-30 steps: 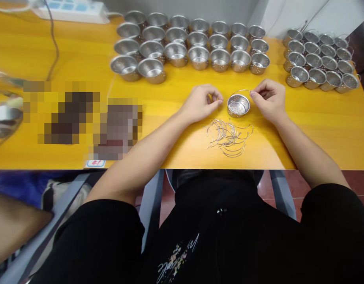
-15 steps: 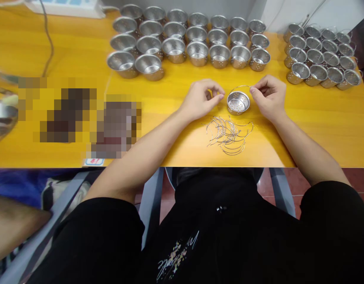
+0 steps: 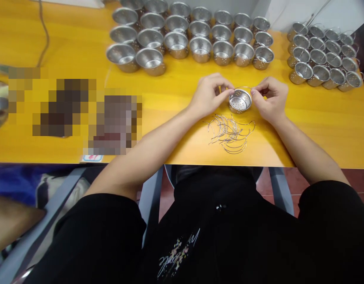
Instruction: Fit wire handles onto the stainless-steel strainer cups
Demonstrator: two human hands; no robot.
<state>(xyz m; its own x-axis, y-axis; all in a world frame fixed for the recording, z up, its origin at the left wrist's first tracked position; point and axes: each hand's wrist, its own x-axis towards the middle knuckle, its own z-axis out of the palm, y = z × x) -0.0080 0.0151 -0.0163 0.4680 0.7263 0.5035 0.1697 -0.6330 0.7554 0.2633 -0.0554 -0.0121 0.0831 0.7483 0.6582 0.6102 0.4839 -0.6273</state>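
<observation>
A small perforated metal cup (image 3: 240,101) stands on the yellow table between my hands. A thin curved wire handle (image 3: 244,87) arches over its back rim. My left hand (image 3: 215,94) pinches the wire's left end at the cup's left rim. On the other side my right hand (image 3: 270,98) has thumb and finger closed on the wire's right end, by the right rim. Just in front of the cup lies a loose pile of curved wires (image 3: 229,132).
Rows of metal cups (image 3: 200,49) line the back of the table (image 3: 176,150). More cups, with wire handles, (image 3: 320,75) stand at the back right. Blurred-out items (image 3: 113,122) lie on the left. A person's arm (image 3: 13,221) shows at lower left.
My left hand has moved right and closed on the wire's left end at the cup's rim. The wire sits lower over the cup. The view has shifted slightly.
</observation>
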